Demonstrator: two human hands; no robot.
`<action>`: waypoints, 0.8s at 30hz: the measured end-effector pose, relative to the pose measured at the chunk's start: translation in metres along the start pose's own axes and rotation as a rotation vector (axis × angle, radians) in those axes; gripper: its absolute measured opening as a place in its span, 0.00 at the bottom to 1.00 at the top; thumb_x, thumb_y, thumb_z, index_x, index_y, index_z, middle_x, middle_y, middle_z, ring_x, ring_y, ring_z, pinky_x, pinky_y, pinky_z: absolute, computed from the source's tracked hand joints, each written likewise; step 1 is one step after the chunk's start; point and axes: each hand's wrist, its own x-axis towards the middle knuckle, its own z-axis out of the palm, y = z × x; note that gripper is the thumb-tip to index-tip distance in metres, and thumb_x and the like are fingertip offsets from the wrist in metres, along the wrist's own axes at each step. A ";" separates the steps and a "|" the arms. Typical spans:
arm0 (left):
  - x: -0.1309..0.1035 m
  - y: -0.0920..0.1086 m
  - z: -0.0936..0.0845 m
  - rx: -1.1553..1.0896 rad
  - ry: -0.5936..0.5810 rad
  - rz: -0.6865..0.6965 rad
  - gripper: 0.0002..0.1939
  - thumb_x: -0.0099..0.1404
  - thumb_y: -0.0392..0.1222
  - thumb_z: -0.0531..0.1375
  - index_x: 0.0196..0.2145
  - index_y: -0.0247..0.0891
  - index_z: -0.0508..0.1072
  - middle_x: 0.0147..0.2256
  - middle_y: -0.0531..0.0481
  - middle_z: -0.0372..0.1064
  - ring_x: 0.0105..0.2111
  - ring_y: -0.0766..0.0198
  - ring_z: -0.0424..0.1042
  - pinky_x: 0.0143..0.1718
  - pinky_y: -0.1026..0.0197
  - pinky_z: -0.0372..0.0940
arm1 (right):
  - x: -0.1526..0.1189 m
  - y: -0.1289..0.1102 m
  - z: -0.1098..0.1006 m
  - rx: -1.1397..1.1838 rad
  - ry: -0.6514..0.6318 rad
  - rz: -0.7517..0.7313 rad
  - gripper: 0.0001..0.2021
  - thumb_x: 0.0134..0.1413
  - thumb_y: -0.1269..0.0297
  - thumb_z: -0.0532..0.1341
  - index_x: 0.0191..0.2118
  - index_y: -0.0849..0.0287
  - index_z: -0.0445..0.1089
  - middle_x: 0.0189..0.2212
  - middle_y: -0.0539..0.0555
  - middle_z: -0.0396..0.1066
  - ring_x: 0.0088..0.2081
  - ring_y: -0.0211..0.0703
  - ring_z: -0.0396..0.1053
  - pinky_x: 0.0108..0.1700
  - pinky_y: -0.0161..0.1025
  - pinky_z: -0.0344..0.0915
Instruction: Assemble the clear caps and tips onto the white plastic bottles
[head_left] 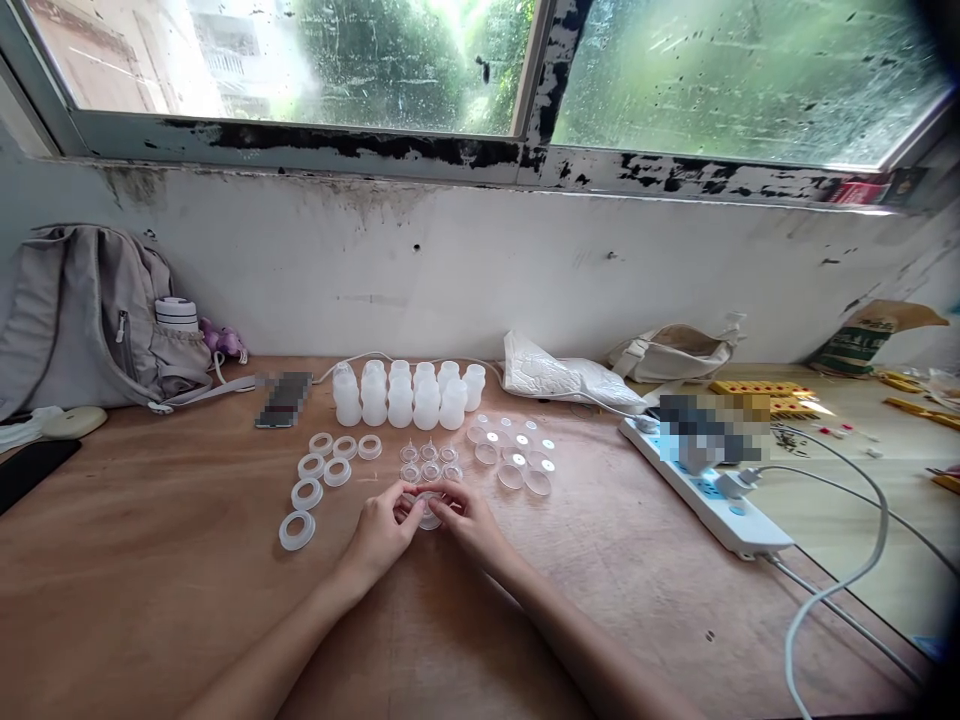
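Note:
Both my left hand (389,530) and my right hand (466,517) close their fingers on a translucent plastic ring (430,520), low over the table at centre. My fingers cover much of it. Just beyond them are several small clear plastic pieces with pointed tips (429,455), set in rows. On the left lie several translucent screw rings (298,530). Clear round caps (511,476) and small white discs (520,460) lie to the right. Behind all these, white plastic bottles (400,400) stand upright in a cluster.
The wooden table (150,600) meets a wall below a window. A grey backpack (90,310) and a phone (283,400) are at left. To the right are a white power strip (705,490) with looping cables (874,540), a white padded pouch (555,375) and a beige bag (675,350).

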 end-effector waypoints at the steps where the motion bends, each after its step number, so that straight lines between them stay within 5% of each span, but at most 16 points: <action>1: 0.000 0.000 0.000 -0.009 -0.008 -0.003 0.11 0.58 0.46 0.52 0.33 0.37 0.67 0.23 0.51 0.70 0.22 0.65 0.69 0.24 0.66 0.62 | 0.000 0.000 0.000 -0.012 0.003 0.017 0.10 0.48 0.61 0.58 0.36 0.60 0.70 0.27 0.52 0.68 0.25 0.37 0.65 0.22 0.31 0.62; 5: -0.002 0.000 0.001 -0.005 0.011 0.000 0.09 0.58 0.46 0.52 0.30 0.37 0.65 0.20 0.54 0.67 0.20 0.66 0.67 0.23 0.67 0.60 | 0.000 -0.004 0.000 -0.010 -0.031 0.076 0.11 0.49 0.58 0.57 0.32 0.62 0.68 0.20 0.48 0.64 0.17 0.32 0.61 0.18 0.31 0.58; 24: -0.005 0.001 0.005 0.066 0.073 0.043 0.04 0.58 0.41 0.51 0.28 0.39 0.60 0.19 0.57 0.62 0.18 0.68 0.64 0.21 0.67 0.56 | -0.002 -0.003 0.005 -0.160 0.060 -0.132 0.05 0.50 0.65 0.55 0.30 0.60 0.66 0.24 0.50 0.65 0.25 0.35 0.60 0.26 0.32 0.58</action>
